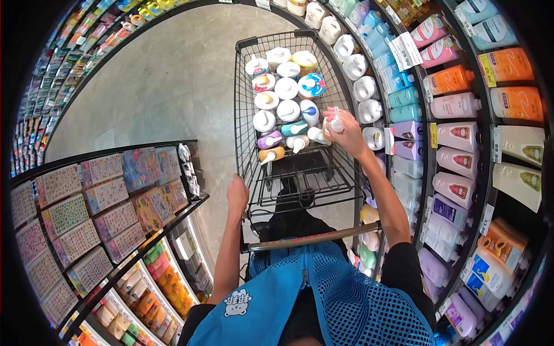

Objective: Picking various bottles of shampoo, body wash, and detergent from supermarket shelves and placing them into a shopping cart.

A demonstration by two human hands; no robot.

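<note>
In front of me stands a black wire shopping cart [259,190] with several upright pump and capped bottles packed in its basket. My right hand [348,136] is closed around the top of a bottle with a clear pump head [336,123], over the basket's right side. Its lower part is mostly hidden by my fingers and the cart. Close to it stand a white bottle with a blue pump [309,111] and a teal bottle [294,128]. My left hand [238,192] is curled on the left rim of the cart. The cart's handlebar [311,239] crosses before my blue mesh vest [350,277].
Along the right runs a tall shelf with pink-white bottles [454,160], orange bottles [515,104] and white jugs [368,88], close to the cart. A rack of sticker sheets [104,194] stands at the left. Beyond it, grey floor [173,78] reaches a curved far shelf [82,56].
</note>
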